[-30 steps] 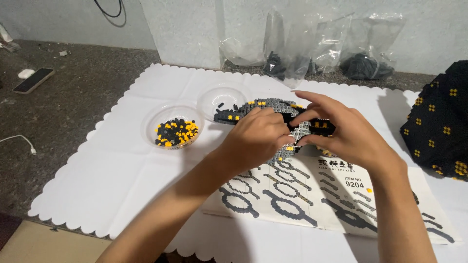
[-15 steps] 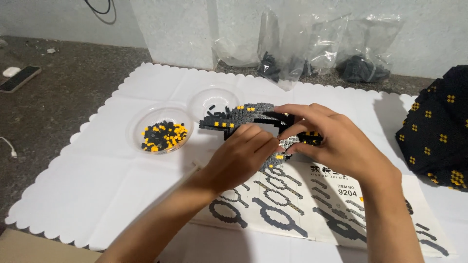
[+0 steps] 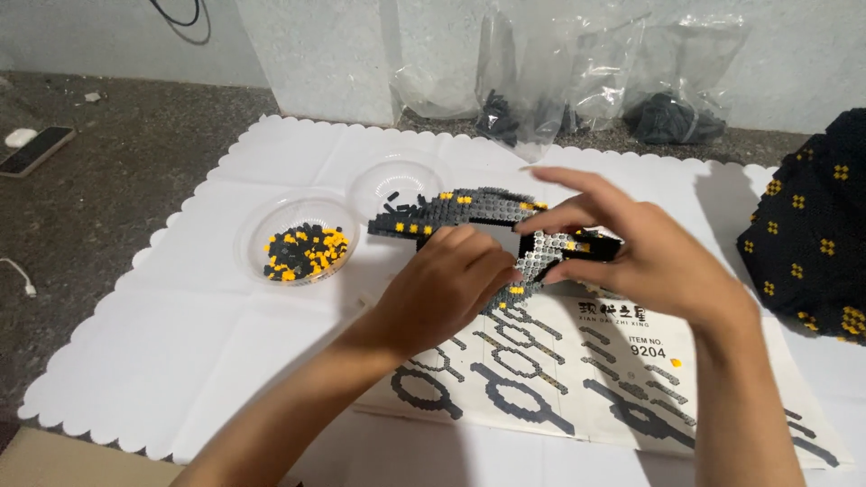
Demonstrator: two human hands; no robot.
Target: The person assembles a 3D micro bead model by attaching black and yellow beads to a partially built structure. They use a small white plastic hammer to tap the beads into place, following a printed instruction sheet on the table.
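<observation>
At the far left we see a dark flat phone [image 3: 34, 150] lying on the grey speckled counter [image 3: 108, 198], well apart from the work. Next comes the white scallop-edged paper mat [image 3: 180, 343], and on it a clear round plastic dish of black and yellow small bricks [image 3: 299, 250]. Just beside it, to the right and a little further back, stands a second clear round dish [image 3: 397, 185] with only a few dark pieces in it.

Our left hand [image 3: 442, 289] is curled, fingers pressed against the near edge of the grey, black and yellow small-brick model [image 3: 478, 212], which sits on the mat in the middle, partly over the printed white instruction sheet with grey diagrams [image 3: 559, 379]. Our right hand [image 3: 645, 252] reaches in from the right, thumb and forefinger pinching the model's pale grey studded section, the other fingers spread above it.

Behind, against the wall, clear plastic bags holding dark pieces [image 3: 577, 99] stand in a row. At the far right edge lies a black rounded brick piece with yellow dots [image 3: 812, 225].
</observation>
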